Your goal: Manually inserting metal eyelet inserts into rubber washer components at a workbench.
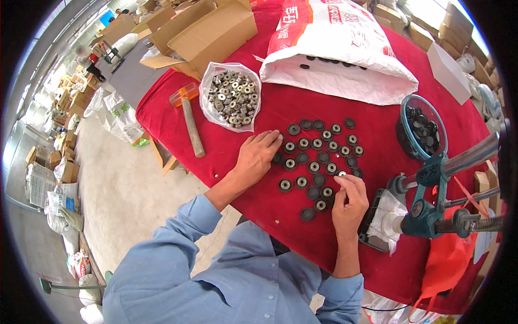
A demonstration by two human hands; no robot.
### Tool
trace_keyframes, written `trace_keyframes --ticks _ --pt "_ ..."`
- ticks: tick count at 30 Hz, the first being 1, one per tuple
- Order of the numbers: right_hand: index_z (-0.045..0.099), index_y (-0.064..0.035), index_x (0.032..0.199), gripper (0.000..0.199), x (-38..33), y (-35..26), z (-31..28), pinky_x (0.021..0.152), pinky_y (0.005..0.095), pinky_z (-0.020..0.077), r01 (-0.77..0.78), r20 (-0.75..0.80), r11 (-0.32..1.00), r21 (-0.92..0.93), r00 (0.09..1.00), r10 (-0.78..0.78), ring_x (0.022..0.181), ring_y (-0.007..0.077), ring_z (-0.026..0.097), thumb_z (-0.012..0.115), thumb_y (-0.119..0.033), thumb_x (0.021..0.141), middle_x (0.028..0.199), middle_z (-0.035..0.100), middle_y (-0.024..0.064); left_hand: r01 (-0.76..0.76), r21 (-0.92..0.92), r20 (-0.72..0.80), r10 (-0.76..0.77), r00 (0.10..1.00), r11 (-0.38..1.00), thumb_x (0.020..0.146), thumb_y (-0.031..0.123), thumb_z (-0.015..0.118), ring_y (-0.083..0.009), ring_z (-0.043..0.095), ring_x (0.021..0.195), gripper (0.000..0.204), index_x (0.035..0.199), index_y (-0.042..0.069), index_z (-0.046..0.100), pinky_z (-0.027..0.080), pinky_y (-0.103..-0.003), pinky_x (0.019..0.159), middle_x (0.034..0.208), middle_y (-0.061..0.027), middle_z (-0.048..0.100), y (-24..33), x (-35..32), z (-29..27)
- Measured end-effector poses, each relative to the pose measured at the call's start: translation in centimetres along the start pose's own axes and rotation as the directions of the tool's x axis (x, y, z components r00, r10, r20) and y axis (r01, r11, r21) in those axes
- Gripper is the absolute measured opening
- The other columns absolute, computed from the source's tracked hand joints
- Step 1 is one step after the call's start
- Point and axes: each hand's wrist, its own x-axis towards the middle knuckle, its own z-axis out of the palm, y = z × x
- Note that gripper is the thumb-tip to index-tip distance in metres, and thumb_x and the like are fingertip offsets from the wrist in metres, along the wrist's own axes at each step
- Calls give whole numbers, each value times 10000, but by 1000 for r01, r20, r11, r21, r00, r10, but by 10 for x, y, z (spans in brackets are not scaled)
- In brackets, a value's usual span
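Note:
Several round black caps [302, 157] lie spread on the red cloth between my hands, many with a metal ring in the centre. My right hand [350, 204] is closed in a pinch, thumb and fingertips on a small metal ring [341, 173] over a cap at the group's right side. My left hand [256, 159] rests at the group's left edge, fingers curled together beside a black cap [278, 158]; what they hold, if anything, is hidden. Beyond it, a clear plastic bag [204, 102] holds many loose metal rings.
A mallet [191, 127] lies left of the bag. A white sack [340, 81] with black caps at its mouth covers the far side. At right stand a clear tub [406, 141] of black caps and a green hand press [426, 213]. An open carton [216, 38] sits far left.

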Motion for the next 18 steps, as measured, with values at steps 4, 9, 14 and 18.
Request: trace_keyframes --ticks 4,9,14,18 --pt "760 -19 1056 340 0 -3 -2 843 420 556 -9 -12 1000 7 1000 9 978 336 695 599 154 811 1058 708 154 -44 19 19 44 999 999 857 13 618 -318 645 1255 456 1310 3 665 543 -423 971 1360 -145 654 -1 7 -4" --pt "753 -17 1046 322 1 8 -3 840 424 554 -32 -38 999 25 999 33 960 342 698 599 151 819 1038 710 158 0 -138 -125 -17 992 990 887 -13 599 -365 696 1111 318 1187 -7 703 568 -472 918 1171 -173 716 2 11 -9" --pt "748 -14 1028 296 2 4 -6 836 433 553 -1 -60 999 36 998 3 962 344 697 605 139 818 1013 712 159 175 -201 -288 -229 930 964 915 39 691 -396 717 936 106 999 20 752 582 -483 814 965 -180 727 -39 42 -61" --pt "746 -12 1025 291 3 5 -6 830 428 553 17 -49 1000 -3 999 -17 958 342 696 607 136 817 1010 711 156 227 50 -174 -215 961 973 912 136 715 -396 717 945 130 986 44 771 578 -511 830 947 -177 728 -96 51 -39"
